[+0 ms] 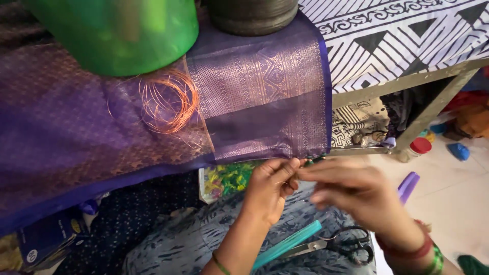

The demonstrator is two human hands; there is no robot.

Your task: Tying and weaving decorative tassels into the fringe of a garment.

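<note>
My left hand [267, 188] and my right hand [356, 191] meet at the lower corner of a purple woven fabric [260, 97] with gold patterning. The left fingers pinch the fabric's edge, where a small green bit shows. My right hand is blurred, its fingertips pressed together against that same edge; what they hold is too small to tell. A loose coil of thin copper-coloured thread [168, 102] lies on the fabric above.
A teal comb [288, 244] and black-handled scissors [341, 243] rest on my patterned lap. A green cylinder [117, 30] and a dark round pot [252, 15] stand on the fabric. A black-and-white patterned cloth [402, 35] covers the table. A red-lidded jar [417, 147] stands on the floor.
</note>
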